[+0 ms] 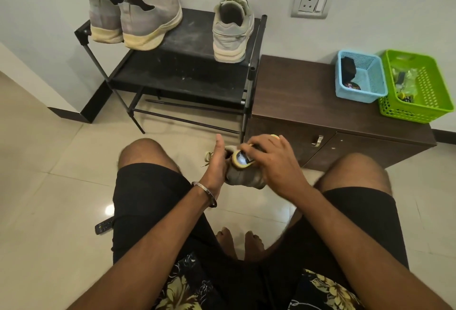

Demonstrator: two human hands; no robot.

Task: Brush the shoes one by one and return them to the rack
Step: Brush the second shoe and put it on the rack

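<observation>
Glossy cream tiles cover the floor (37,186), and nothing anywhere carries writing I can actually read; the round label in the blue basket is too small to make out. Dark wood-grain bench (296,87) sits right of centre, a low cabinet with a metal door handle, touching the black metal rack (187,67) in the upper middle of the frame. That rack has a dusty flat fabric top shelf on thin tube legs. On its left end stands a pair of grey knit shoes (133,18) with thick yellowed soles, heels toward the camera. On its right end is a single pale lace-up sneaker (233,30), also heel-on, chunky ribbed sole.

Upper right on the bench: a lime green plastic basket (429,109) with a perforated wall, and just beside it a smaller blue basket (377,87) of the same mesh type, with something black inside.

Centre of the frame, between the person's knees, the held shoe (246,177) is a greyish sneaker with a loose lace dangling left. Left hand (217,161) grips it from the side, thumb sticking up. Right hand (274,159) is curled over the top, wrapped round a yellow-edged brush (243,159) pressed against the shoe. A thin metal bangle (207,190) rings the left wrist.

Lower left on the floor, a small black remote (103,227) peeks out.
</observation>
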